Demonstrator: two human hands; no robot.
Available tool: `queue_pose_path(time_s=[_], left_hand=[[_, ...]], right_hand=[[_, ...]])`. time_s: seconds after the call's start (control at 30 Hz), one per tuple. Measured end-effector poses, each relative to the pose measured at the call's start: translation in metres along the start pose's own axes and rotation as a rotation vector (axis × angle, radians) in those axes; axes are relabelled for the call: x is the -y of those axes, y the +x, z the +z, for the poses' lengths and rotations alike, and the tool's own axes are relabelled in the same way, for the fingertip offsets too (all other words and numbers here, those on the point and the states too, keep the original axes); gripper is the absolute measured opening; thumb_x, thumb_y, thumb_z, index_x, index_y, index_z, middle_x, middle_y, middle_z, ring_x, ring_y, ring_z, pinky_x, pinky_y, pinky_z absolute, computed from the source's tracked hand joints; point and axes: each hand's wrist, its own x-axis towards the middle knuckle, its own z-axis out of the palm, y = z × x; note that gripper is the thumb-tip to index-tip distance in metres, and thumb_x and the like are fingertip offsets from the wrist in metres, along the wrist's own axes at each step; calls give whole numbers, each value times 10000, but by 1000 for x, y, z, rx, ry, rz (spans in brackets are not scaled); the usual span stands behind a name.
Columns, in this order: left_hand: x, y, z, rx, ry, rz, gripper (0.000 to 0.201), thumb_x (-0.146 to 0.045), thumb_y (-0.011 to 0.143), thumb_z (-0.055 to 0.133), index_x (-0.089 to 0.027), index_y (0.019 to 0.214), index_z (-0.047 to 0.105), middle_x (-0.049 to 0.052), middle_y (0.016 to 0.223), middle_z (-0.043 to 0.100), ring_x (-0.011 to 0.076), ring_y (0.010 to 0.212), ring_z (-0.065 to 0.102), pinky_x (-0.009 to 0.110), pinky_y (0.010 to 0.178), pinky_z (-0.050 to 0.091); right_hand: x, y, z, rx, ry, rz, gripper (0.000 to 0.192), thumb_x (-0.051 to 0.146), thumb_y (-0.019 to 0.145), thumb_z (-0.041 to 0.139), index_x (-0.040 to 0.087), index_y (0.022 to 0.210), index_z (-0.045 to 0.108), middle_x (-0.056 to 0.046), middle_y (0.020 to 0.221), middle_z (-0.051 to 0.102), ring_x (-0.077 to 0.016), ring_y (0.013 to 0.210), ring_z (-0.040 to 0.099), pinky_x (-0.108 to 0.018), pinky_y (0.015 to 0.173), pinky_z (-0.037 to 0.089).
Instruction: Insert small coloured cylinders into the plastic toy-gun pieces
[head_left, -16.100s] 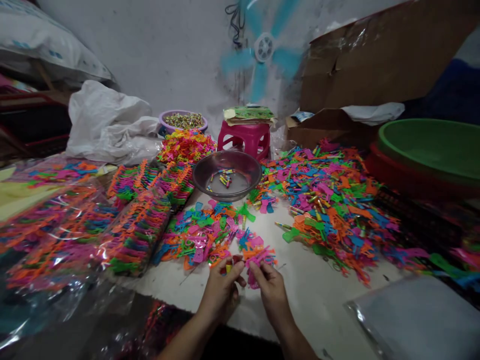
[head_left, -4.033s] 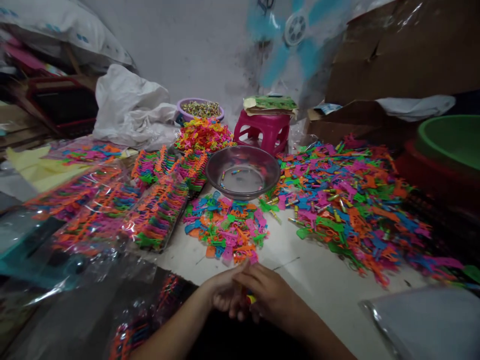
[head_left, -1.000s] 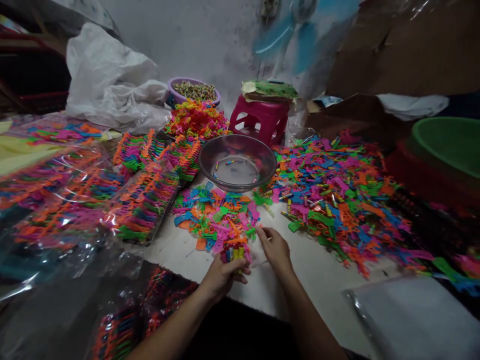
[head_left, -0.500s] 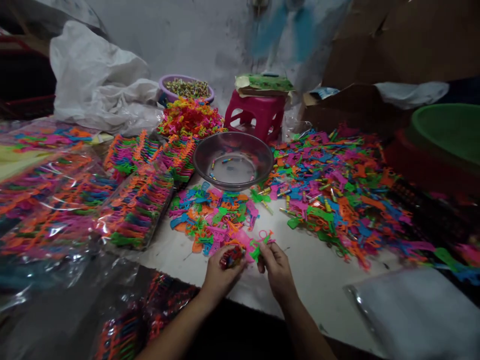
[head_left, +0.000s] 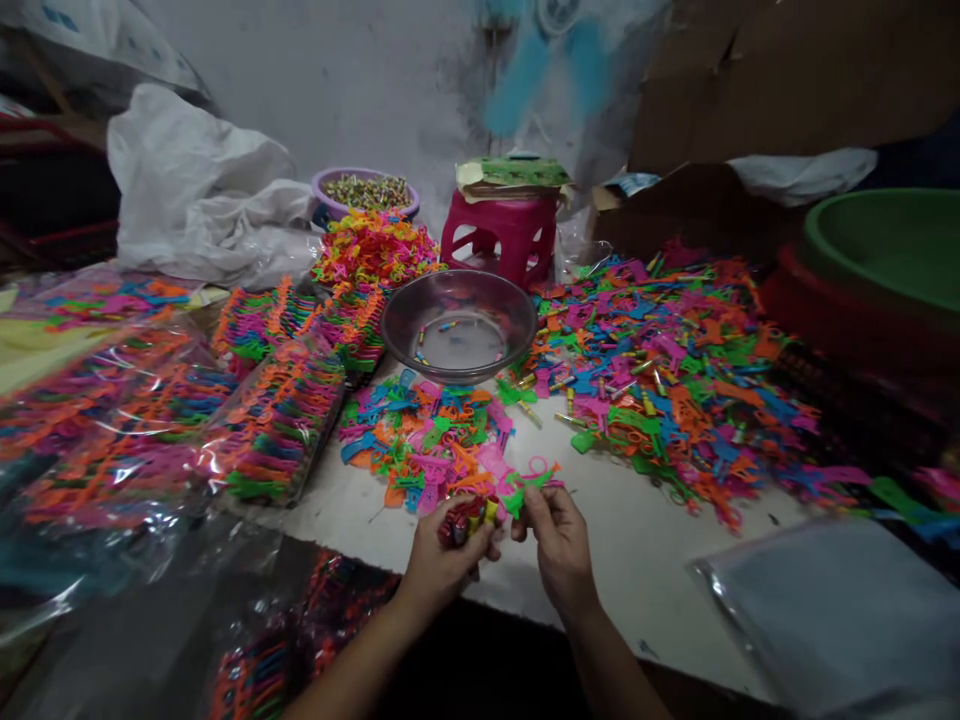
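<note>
My left hand [head_left: 442,550] is closed around a small bundle of dark red and yellow tubes [head_left: 466,520], whose ends show above the fingers. Close beside it, my right hand [head_left: 553,540] pinches a green plastic piece [head_left: 517,497] between thumb and fingertips. Pink and orange bits sit against that piece, and I cannot tell whether they belong to it. Just beyond both hands lies a small heap of bright plastic pieces [head_left: 431,440] in pink, green, blue and orange. A see-through basin [head_left: 459,375] stands behind the heap, with a few little tubes on its bottom.
To the right spreads a large pile of coloured plastic parts [head_left: 660,370] mixed with tubes. Packed clear bags [head_left: 277,420] line the left. At the back are a pink stool [head_left: 499,235] and a purple basin [head_left: 324,190]. Clear plastic sleeves [head_left: 832,610] lie at front right.
The view has shifted slightly. My hands have drawn a little apart, and yellow tube ends now show in my left hand. The green piece stays in my right fingers.
</note>
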Motion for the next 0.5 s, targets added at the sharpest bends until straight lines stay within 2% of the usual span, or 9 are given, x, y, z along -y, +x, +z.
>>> queue_pose_path(time_s=[0.13, 0.3, 0.37, 0.5], left_hand=[[-2, 2, 1, 26, -82, -41, 373, -380, 638, 636, -113, 876, 531, 82, 761, 643, 140, 493, 590, 179, 305, 389], [-6, 0, -2, 93, -95, -59, 310, -351, 656, 628, -98, 822, 563, 74, 716, 635, 125, 478, 580, 156, 308, 347], [-7, -1, -3, 131, -89, -63, 310, -346, 666, 621, -100, 847, 566, 60, 688, 625, 119, 474, 574, 148, 311, 330], [-6, -1, -8, 208, -89, -53, 345, -325, 677, 620, -119, 943, 544, 64, 758, 626, 103, 469, 567, 141, 315, 311]], right_hand=[[-3, -2, -4, 13, 30, -9, 272, 381, 797, 501, 180, 617, 470, 38, 495, 519, -94, 478, 481, -219, 495, 392], [-9, -4, -7, 89, 198, 34, 227, 356, 805, 496, 180, 663, 482, 33, 534, 509, -101, 496, 473, -231, 496, 389], [-11, -4, -7, 103, 217, 45, 210, 344, 795, 511, 176, 669, 504, 25, 556, 513, -104, 509, 471, -235, 502, 391], [-12, -5, -6, 156, 159, 53, 209, 355, 784, 513, 176, 679, 544, 6, 581, 530, -122, 532, 478, -250, 520, 400]])
